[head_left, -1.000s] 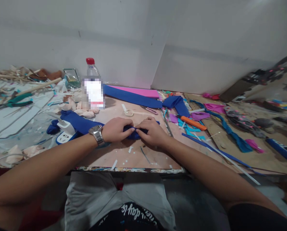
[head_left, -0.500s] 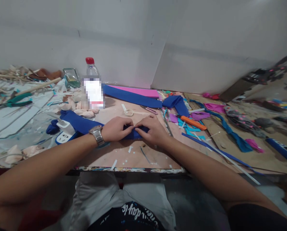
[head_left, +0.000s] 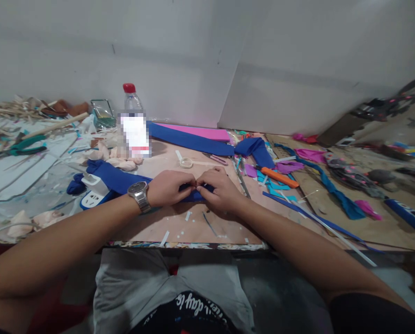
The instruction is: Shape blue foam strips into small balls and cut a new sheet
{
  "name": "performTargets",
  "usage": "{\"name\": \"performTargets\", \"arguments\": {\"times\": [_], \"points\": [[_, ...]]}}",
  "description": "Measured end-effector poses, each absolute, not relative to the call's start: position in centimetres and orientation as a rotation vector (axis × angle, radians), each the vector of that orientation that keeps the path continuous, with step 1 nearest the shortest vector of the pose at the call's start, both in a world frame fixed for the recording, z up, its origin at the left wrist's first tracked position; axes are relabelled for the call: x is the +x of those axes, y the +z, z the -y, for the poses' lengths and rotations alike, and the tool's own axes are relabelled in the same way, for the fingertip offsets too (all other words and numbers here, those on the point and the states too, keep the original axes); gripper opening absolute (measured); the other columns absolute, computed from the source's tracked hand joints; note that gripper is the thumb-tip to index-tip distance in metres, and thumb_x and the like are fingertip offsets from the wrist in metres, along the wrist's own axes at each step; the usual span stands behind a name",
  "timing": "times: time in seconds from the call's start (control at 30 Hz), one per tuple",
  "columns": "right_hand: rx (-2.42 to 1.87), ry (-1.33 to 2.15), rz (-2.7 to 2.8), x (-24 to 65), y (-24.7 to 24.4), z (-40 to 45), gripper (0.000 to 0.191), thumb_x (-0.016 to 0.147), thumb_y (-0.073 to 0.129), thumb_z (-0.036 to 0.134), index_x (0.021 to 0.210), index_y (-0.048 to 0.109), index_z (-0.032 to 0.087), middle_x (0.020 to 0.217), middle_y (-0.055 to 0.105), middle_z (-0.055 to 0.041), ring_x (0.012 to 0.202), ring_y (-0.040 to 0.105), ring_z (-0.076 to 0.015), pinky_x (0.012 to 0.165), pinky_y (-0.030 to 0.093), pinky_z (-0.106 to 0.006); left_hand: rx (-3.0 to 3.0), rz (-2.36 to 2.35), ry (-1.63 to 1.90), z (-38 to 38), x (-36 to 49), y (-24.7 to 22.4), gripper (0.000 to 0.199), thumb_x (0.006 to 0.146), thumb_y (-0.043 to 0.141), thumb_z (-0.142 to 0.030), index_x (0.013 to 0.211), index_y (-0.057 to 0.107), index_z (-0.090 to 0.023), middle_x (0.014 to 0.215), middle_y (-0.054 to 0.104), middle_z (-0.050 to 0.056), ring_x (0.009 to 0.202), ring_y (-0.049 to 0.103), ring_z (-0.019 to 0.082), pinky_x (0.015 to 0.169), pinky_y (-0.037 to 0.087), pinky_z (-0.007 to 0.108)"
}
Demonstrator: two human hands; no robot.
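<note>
1. we pinch the blue cloth (head_left: pixel 193 195) with left hand (head_left: pixel 167 187) and right hand (head_left: pixel 220 190), thumb tips close together.
2. it sits mid-way along the table (head_left: pixel 193 234), long axis left to right, roughly following the near edge.
3. towards that edge we have mostly open room, with small scraps (head_left: pixel 164 238).

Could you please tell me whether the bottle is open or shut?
Shut: a red cap sits on top of the bottle.

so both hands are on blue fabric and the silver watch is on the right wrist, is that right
One slip: the silver watch is on the left wrist, not the right, as the head view shows. The left hand and right hand are both on blue fabric.
</note>
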State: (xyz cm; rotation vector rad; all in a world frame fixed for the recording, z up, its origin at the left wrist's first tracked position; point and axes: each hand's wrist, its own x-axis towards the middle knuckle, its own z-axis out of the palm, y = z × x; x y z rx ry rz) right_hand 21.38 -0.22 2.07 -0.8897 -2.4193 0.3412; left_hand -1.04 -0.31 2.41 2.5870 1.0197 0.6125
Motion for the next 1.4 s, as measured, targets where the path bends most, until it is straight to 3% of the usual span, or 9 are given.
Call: {"name": "performTargets", "arguments": {"times": [0.43, 0.6, 0.73, 0.93, 1.23, 1.4], "points": [[-0.926, 0.358, 2.359, 21.6, 1.6, -0.3, 0.005, 0.084, 0.062, 0.017, 0.080, 0.064, 0.020, 0.082, 0.073, -0.0024, 0.081, 0.065, -0.0202, 0.091, 0.036, -0.041, 2.499, -1.014, 0.581, -0.3, -1.5, 2.4, 0.022, 0.097, 0.058, -0.034, 0.094, 0.072, -0.018, 0.083, 0.075, 0.002, 0.069, 0.062, 0.015, 0.068, 0.039, 0.027], [-0.925, 0.379, 2.359, 21.6, 1.6, -0.2, 0.007, 0.090, 0.066, 0.025, 0.093, 0.071, 0.021, 0.090, 0.078, -0.0033, 0.086, 0.068, -0.0214, 0.091, 0.035, -0.041, 2.404, -0.982, 0.568, -0.5, -1.5, 2.3, 0.026, 0.098, 0.056, -0.037, 0.090, 0.071, -0.017, 0.081, 0.073, 0.002, 0.070, 0.060, 0.014, 0.068, 0.039, 0.026], [-0.893, 0.345, 2.363, 21.5, 1.4, -0.1, 0.007, 0.092, 0.067, 0.024, 0.090, 0.073, 0.021, 0.087, 0.080, -0.0022, 0.083, 0.069, -0.0201, 0.092, 0.034, -0.042, 2.343, -0.939, 0.552, -0.5, -1.6, 2.3, 0.031, 0.099, 0.054, -0.040, 0.089, 0.071, -0.016, 0.077, 0.070, 0.001, 0.069, 0.058, 0.013, 0.068, 0.038, 0.025], [-0.832, 0.252, 2.365, 21.6, 1.6, -0.2, 0.008, 0.092, 0.069, 0.022, 0.093, 0.076, 0.022, 0.089, 0.081, -0.0017, 0.082, 0.070, -0.0195, 0.095, 0.033, -0.043, 2.240, -0.929, 0.485, -0.9, -1.7, 2.4, 0.029, 0.097, 0.053, -0.036, 0.087, 0.071, -0.015, 0.073, 0.066, -0.001, 0.067, 0.054, 0.013, 0.065, 0.037, 0.026], [-0.811, 0.198, 2.369, 21.7, 1.7, -0.2, 0.012, 0.092, 0.068, 0.020, 0.096, 0.078, 0.025, 0.090, 0.082, -0.0010, 0.084, 0.072, -0.0202, 0.101, 0.031, -0.047, 2.195, -1.020, 0.485, -1.0, -1.6, 2.4, 0.024, 0.088, 0.050, -0.020, 0.090, 0.073, -0.015, 0.081, 0.071, 0.002, 0.073, 0.059, 0.016, 0.069, 0.041, 0.027], [-0.763, 0.177, 2.387, 21.7, 1.7, -0.2, 0.012, 0.093, 0.066, 0.020, 0.092, 0.077, 0.025, 0.091, 0.082, -0.0003, 0.086, 0.072, -0.0191, 0.100, 0.031, -0.046, 2.185, -0.967, 0.493, -0.7, -1.4, 2.6, 0.018, 0.085, 0.052, -0.021, 0.088, 0.070, -0.016, 0.079, 0.069, 0.000, 0.073, 0.058, 0.015, 0.070, 0.040, 0.027]]}}
